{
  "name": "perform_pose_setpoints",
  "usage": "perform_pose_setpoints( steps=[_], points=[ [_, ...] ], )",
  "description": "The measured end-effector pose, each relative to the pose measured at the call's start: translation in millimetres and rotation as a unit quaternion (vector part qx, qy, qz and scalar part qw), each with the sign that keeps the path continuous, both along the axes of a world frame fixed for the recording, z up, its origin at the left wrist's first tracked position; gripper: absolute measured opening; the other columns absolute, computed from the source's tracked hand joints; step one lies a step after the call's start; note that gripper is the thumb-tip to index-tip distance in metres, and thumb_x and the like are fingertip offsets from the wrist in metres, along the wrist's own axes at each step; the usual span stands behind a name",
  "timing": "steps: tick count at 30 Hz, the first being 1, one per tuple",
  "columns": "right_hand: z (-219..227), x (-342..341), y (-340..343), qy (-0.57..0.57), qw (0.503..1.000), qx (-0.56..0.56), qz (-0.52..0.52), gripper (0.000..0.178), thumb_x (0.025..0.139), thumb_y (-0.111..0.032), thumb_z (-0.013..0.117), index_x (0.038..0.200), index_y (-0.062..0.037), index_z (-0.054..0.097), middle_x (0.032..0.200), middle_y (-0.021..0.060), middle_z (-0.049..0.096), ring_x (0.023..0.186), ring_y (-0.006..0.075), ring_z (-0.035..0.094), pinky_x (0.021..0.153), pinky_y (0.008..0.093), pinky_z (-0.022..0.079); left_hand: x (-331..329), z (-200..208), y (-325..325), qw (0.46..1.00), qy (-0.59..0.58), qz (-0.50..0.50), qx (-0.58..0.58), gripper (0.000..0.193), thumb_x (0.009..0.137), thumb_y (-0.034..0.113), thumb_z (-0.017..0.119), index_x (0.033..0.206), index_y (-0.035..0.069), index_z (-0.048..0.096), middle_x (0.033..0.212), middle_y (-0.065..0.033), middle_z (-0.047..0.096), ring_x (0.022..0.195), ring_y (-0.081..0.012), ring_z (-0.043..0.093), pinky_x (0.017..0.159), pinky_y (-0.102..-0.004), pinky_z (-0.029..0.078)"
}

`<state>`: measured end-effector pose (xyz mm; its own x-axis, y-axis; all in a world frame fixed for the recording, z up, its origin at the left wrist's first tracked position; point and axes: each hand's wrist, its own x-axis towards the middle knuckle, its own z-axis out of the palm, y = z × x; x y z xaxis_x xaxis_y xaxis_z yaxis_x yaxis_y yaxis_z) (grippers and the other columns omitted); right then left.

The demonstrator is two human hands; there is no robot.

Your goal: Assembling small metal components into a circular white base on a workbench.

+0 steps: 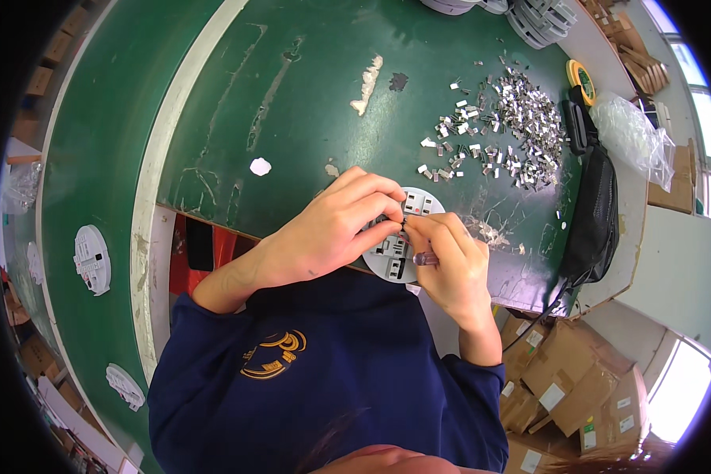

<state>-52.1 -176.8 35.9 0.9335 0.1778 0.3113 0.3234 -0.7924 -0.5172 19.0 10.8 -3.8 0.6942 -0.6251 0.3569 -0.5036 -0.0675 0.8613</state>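
Note:
A round light-grey plastic housing (395, 270) with slots and small dark parts lies at the table's near edge, partly covered by my hands. My left hand (344, 225) reaches over its left side, fingers bent and the tips pressed together at its middle. My right hand (457, 265) comes in from the right, thumb and forefinger pinching close to the left fingertips. A tool with a translucent purplish handle (426, 258) is tucked in my right hand. A tiny dark part (404, 223) shows between the fingertips; its kind is too small to tell.
Many small metal-and-white parts (529, 126) are heaped at the right of the green table (308, 118). Beyond stand stacked grey housings (541, 20) and a yellow tape roll (581, 81). A black bag (592, 217) lies along the right edge. More housings (93, 259) lie on the left-hand green surface.

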Motion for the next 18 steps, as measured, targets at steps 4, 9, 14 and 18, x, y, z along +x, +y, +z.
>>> perform_pose_setpoints(
  steps=[4, 9, 14, 18],
  points=[
    [5.7, -0.8, 1.4, 0.026, 0.998, -0.047, 0.009, 0.014, 0.081, 0.005, 0.073, 0.093, -0.0006, 0.069, 0.085, 0.0097, 0.067, 0.067, 0.0235, 0.067, 0.055, 0.0320, 0.052, 0.4, -0.6, -0.6, 1.000, -0.011, -0.001, -0.002, 0.019, 0.082, 0.002, 0.075, 0.097, 0.003, 0.064, 0.115, -0.0082, 0.063, 0.094, -0.0253, 0.057, 0.080, -0.0348, 0.048],
    [7.4, 4.0, -2.4, 0.059, 0.998, 0.015, 0.021, 0.014, 0.082, 0.005, 0.071, 0.094, -0.0006, 0.067, 0.084, 0.0107, 0.065, 0.067, 0.0264, 0.066, 0.055, 0.0338, 0.052, -0.6, -2.0, 0.2, 1.000, -0.004, -0.002, -0.002, 0.018, 0.082, 0.003, 0.074, 0.098, 0.003, 0.064, 0.115, -0.0081, 0.062, 0.094, -0.0253, 0.057, 0.080, -0.0348, 0.048],
    [8.1, 5.3, -1.9, 0.049, 0.997, 0.065, 0.010, 0.014, 0.083, 0.005, 0.071, 0.095, -0.0010, 0.067, 0.082, 0.0117, 0.064, 0.067, 0.0274, 0.066, 0.057, 0.0347, 0.052, 0.2, -0.1, -0.5, 1.000, 0.008, -0.004, -0.002, 0.018, 0.083, 0.003, 0.074, 0.098, 0.003, 0.065, 0.115, -0.0080, 0.062, 0.094, -0.0249, 0.057, 0.081, -0.0346, 0.048],
    [8.1, 3.0, 3.5, 0.068, 0.997, 0.033, -0.002, 0.010, 0.084, 0.004, 0.071, 0.091, -0.0010, 0.066, 0.083, 0.0118, 0.064, 0.067, 0.0251, 0.067, 0.058, 0.0352, 0.052, 0.1, 0.9, 0.9, 1.000, 0.009, -0.004, 0.002, 0.018, 0.083, 0.003, 0.074, 0.098, 0.004, 0.065, 0.115, -0.0078, 0.062, 0.094, -0.0249, 0.056, 0.081, -0.0351, 0.047]
  ],
)
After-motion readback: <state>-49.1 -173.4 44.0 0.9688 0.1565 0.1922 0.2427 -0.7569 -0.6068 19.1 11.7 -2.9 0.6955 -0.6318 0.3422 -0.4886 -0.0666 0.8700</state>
